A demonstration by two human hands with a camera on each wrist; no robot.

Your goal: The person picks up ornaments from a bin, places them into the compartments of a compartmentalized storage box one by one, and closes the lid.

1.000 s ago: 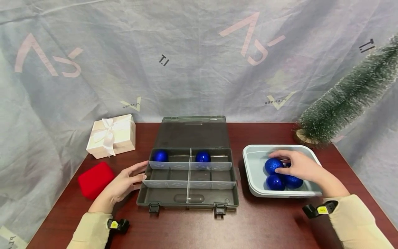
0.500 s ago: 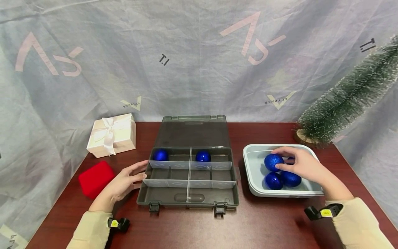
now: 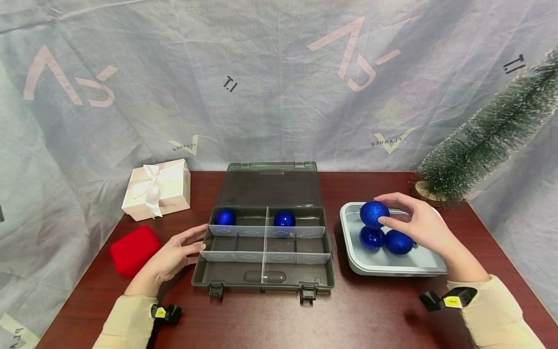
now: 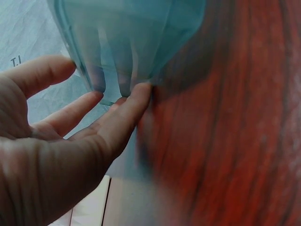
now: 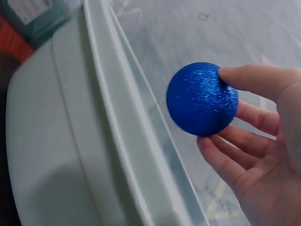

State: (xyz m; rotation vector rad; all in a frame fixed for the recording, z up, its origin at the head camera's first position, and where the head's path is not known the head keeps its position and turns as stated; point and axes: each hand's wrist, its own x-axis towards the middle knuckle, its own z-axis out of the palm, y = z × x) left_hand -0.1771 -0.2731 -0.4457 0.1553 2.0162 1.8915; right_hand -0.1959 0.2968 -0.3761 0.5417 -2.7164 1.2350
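Up and leftward the glittery blue ball [image 3: 374,214] is going, above the pale tub [image 3: 392,270] now, right hand [image 3: 420,223] pinching it; the left hand [image 3: 178,252], fingers relaxed, is touching the divided case [image 3: 226,275], perhaps steadying it.

The person wears a pale cream top with plain cloth, the left sleeve [image 3: 124,322] and right sleeve [image 3: 499,312] matching and lightly creased. The left hand [image 3: 178,252] and right hand [image 3: 420,223] are bare. By each cuff sits a small, rounded black camera, the left camera [image 3: 174,315] and right camera [image 3: 430,301], each beside a bright yellow label [image 3: 452,302] with dark print too small to read
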